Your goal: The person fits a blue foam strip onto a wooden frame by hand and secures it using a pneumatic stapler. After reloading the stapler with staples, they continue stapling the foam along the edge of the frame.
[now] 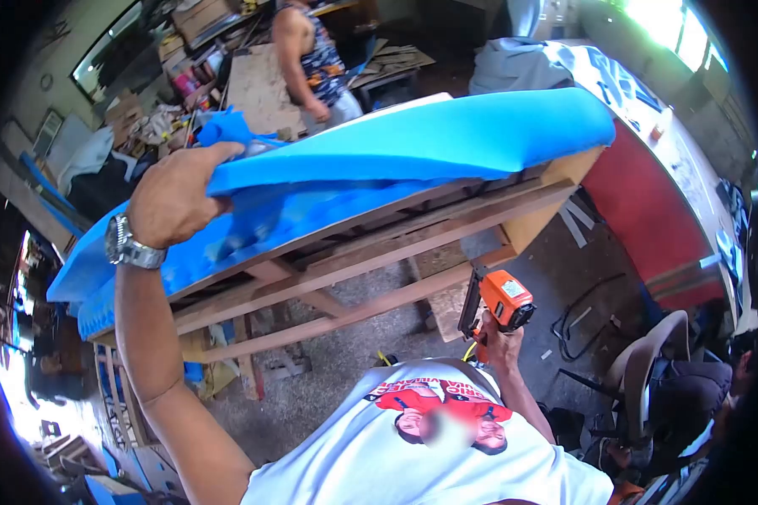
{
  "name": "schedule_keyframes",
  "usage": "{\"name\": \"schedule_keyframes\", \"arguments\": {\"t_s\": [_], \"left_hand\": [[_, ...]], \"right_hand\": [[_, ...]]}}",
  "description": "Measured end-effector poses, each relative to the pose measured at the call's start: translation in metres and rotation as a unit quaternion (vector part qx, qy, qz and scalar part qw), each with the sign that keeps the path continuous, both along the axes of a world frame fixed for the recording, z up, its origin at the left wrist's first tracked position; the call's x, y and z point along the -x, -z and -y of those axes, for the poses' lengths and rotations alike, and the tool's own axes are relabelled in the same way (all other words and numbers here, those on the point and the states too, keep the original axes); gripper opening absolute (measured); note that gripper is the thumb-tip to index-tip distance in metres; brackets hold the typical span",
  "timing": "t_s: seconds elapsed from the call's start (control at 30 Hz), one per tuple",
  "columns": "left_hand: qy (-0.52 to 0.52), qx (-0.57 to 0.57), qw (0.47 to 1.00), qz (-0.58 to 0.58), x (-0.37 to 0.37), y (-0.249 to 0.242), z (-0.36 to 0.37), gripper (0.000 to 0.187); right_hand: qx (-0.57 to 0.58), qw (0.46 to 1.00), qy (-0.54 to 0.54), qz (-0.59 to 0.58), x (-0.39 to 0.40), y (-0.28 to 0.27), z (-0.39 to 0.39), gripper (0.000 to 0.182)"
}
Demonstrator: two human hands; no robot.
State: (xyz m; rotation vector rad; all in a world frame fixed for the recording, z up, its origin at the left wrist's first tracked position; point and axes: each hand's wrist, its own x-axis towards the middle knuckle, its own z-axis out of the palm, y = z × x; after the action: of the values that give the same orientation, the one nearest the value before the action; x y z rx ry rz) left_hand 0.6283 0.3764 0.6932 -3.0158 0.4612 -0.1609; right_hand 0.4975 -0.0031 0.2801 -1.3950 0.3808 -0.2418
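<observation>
My left hand (177, 192), with a metal watch on the wrist, grips the edge of a blue foam sheet (413, 139). Under its fingers the sheet is lifted, and a second, bumpy blue foam layer (278, 223) shows below. Both layers lie over a long wooden frame (379, 252) with slats and rails. My right hand (501, 341) is wrapped around the handle of an orange and black pneumatic staple gun (507, 300). The gun is held low, in front of the frame's right end, apart from the foam.
Behind the foam stands another person (303, 59) beside a cluttered bench. A red-sided table (648, 210) is at the right, with a chair (648, 362) nearer me. A dark hose (577, 324) and pale strips (577, 220) lie on the floor. Wood scraps are at the lower left.
</observation>
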Motion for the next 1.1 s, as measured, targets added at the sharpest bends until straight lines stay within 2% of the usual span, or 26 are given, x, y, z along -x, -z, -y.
{"name": "schedule_keyframes", "arguments": {"t_s": [0.1, 0.13, 0.23, 0.33, 0.5, 0.53, 0.63, 0.67, 0.7, 0.77, 0.8, 0.9, 0.93, 1.0, 1.03, 1.07, 1.1], "left_hand": [[0.096, 0.048, 0.993, 0.041, 0.001, 0.015, -0.027, 0.057], [0.123, 0.03, 0.99, 0.062, 0.002, 0.025, -0.038, 0.053], [0.174, -0.019, 0.98, 0.096, 0.03, 0.062, -0.044, 0.05], [0.186, -0.009, 0.969, 0.16, 0.047, 0.097, -0.054, 0.049], [0.189, 0.027, 0.975, 0.111, 0.053, 0.078, -0.045, 0.048], [0.179, 0.036, 0.977, 0.107, 0.054, 0.071, -0.046, 0.047], [0.168, 0.091, 0.981, 0.016, 0.031, 0.039, -0.055, 0.043], [0.13, 0.123, 0.983, -0.045, 0.017, 0.027, -0.059, 0.041], [0.143, 0.159, 0.975, -0.059, -0.001, 0.023, -0.068, 0.042], [0.108, 0.144, 0.97, -0.164, -0.033, -0.002, -0.076, 0.047], [0.098, 0.113, 0.976, -0.16, -0.044, -0.008, -0.081, 0.047], [0.05, 0.02, 0.97, -0.239, -0.074, -0.02, -0.106, 0.047], [0.064, 0.026, 0.96, -0.27, -0.086, -0.017, -0.122, 0.048], [0.11, 0.027, 0.952, -0.284, -0.096, -0.029, -0.133, 0.049], [0.135, 0.031, 0.946, -0.292, -0.102, -0.03, -0.135, 0.049], [0.097, -0.032, 0.943, -0.317, -0.104, -0.044, -0.127, 0.051], [0.076, -0.016, 0.942, -0.326, -0.111, -0.044, -0.128, 0.051]], "right_hand": [[0.007, 1.0, -0.018, 0.0, 0.005, 0.0, -0.038, 0.028], [0.009, 1.0, -0.02, 0.002, 0.008, 0.001, -0.052, 0.028], [0.012, 0.999, -0.015, -0.036, 0.024, -0.003, -0.09, 0.026], [-0.006, 0.999, -0.032, -0.029, 0.036, 0.002, -0.113, 0.024], [0.061, 0.994, -0.077, -0.041, 0.044, 0.004, -0.115, 0.018], [0.021, 0.997, -0.073, -0.014, 0.043, 0.007, -0.117, 0.019], [-0.044, 0.997, -0.062, -0.011, 0.043, 0.023, -0.118, 0.021], [-0.115, 0.99, -0.079, -0.002, 0.043, 0.035, -0.116, 0.023], [-0.185, 0.978, -0.093, 0.004, 0.042, 0.048, -0.113, 0.024], [0.027, 0.993, -0.103, -0.052, 0.061, 0.053, -0.111, 0.027], [0.036, 0.99, -0.102, -0.089, 0.072, 0.039, -0.111, 0.026], [-0.024, 0.999, -0.031, -0.007, 0.097, 0.054, -0.125, 0.025], [-0.042, 0.999, 0.012, 0.017, 0.101, 0.059, -0.135, 0.026], [0.01, 0.999, 0.026, -0.017, 0.11, 0.074, -0.148, 0.03], [0.052, 0.998, 0.035, -0.029, 0.114, 0.065, -0.155, 0.03], [0.09, 0.994, 0.066, -0.009, 0.114, 0.049, -0.167, 0.03], [0.06, 0.993, 0.098, -0.033, 0.116, 0.054, -0.181, 0.031]]}}
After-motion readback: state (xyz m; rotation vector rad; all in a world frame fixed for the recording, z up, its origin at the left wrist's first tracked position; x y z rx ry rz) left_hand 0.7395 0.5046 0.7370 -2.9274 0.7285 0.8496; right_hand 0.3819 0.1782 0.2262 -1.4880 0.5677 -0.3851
